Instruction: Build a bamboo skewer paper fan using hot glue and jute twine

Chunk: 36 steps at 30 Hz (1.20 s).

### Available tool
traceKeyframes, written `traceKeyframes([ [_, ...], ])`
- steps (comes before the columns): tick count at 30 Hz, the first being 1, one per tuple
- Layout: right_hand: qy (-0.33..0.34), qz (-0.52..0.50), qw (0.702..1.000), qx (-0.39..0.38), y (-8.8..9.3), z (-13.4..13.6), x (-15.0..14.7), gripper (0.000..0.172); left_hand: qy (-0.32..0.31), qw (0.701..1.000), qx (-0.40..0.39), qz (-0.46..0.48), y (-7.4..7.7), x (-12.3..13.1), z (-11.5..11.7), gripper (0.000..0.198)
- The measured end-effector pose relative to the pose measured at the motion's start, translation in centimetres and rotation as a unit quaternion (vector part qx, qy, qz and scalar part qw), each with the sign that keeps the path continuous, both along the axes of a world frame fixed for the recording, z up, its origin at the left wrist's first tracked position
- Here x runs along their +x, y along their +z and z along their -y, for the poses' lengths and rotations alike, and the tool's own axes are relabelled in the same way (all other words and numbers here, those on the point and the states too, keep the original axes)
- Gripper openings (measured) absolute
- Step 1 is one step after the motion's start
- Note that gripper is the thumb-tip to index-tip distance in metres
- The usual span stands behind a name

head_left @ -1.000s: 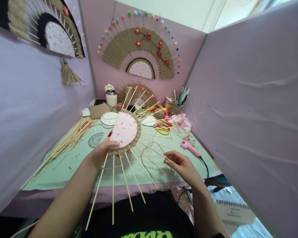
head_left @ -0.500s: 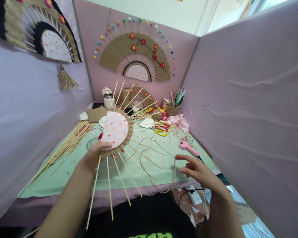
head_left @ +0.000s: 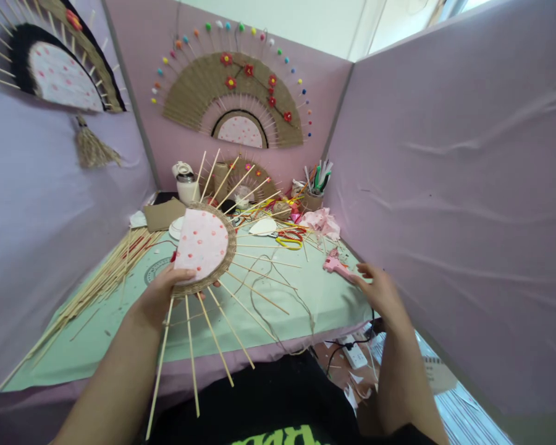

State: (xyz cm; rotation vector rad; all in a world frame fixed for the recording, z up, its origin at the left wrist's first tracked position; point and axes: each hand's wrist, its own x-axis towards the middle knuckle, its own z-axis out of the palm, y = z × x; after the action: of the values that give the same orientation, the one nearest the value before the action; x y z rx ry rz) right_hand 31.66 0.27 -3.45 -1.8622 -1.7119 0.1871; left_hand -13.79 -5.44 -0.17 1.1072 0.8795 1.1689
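Note:
My left hand grips an unfinished fan by its lower left edge, thumb on the front and fingers behind. The fan has a white half-round centre with pink-red spots, a woven twine border and thin sticks fanning outward. A loose length of twine trails from it over the table. At the table's right side, my right hand is at the handle end of a pink glue gun, thumb and index finger apart around it. The gun still lies on the table; whether the fingers press on it is unclear.
Bamboo sticks are heaped at the left. Scissors, a white jar, crumpled pink cloth and a pot of tools stand or lie behind. Finished fans hang on the partitions. A power strip lies below the table edge.
My right hand has let go of the twine and moved right to the glue gun's handle. The twine has dropped onto the table. My left hand keeps holding the fan; the view has turned slightly right.

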Motion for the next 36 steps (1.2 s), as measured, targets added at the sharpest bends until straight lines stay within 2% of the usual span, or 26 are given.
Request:
traceKeyframes([
  [3, 0.015, 0.096, 0.995, -0.011, -1.7, -2.8, -0.9, 0.048, 0.002, 1.000, -0.005, 0.000, 0.0, 0.0, 0.0, 0.059],
  [7, 0.017, 0.157, 0.986, -0.055, -3.0, -4.6, -1.3, 0.041, 0.007, 1.000, -0.007, 0.014, 0.1, 0.2, 0.2, 0.054],
  [10, 0.002, 0.155, 0.986, -0.056, -3.4, -5.0, -0.9, 0.040, 0.004, 1.000, -0.007, 0.018, 0.0, 0.3, 0.1, 0.058],
  [13, 0.025, 0.128, 0.990, -0.051, -3.6, -5.3, -0.3, 0.037, 0.006, 1.000, -0.012, 0.022, -0.4, 0.2, -0.1, 0.062],
  [16, 0.033, 0.097, 0.994, -0.042, -3.5, -5.5, 0.3, 0.042, 0.004, 1.000, -0.015, 0.017, -0.7, 0.3, -0.3, 0.062],
  [19, 0.008, 0.029, 1.000, 0.008, -2.9, -5.0, 0.8, 0.049, -0.001, 1.000, -0.013, 0.016, -0.6, 0.4, -0.2, 0.059],
  [22, 0.002, -0.141, 0.988, 0.065, -1.9, -3.5, 0.9, 0.053, 0.007, 1.000, -0.024, 0.002, -0.4, 0.5, -0.2, 0.057],
  [25, -0.001, -0.352, 0.933, 0.078, -0.3, -1.3, 0.0, 0.054, 0.017, 0.999, -0.039, -0.012, -0.5, 0.5, -0.2, 0.054],
  [28, 0.027, -0.527, 0.846, 0.074, 1.8, 1.2, -1.8, 0.047, 0.018, 0.999, -0.046, -0.015, -0.5, 0.6, -0.2, 0.049],
  [29, 0.046, -0.556, 0.827, 0.063, 2.4, 2.1, -2.5, 0.045, 0.017, 0.999, -0.047, -0.014, -0.5, 0.6, -0.2, 0.048],
  [31, 0.092, -0.571, 0.815, 0.033, 3.7, 3.7, -4.0, 0.041, 0.014, 0.999, -0.048, -0.011, -0.4, 0.7, -0.1, 0.048],
  [36, 0.202, -0.521, 0.829, -0.009, 4.8, 6.6, -7.5, 0.033, -0.009, 0.999, -0.033, -0.002, 0.0, 0.9, 0.0, 0.054],
])
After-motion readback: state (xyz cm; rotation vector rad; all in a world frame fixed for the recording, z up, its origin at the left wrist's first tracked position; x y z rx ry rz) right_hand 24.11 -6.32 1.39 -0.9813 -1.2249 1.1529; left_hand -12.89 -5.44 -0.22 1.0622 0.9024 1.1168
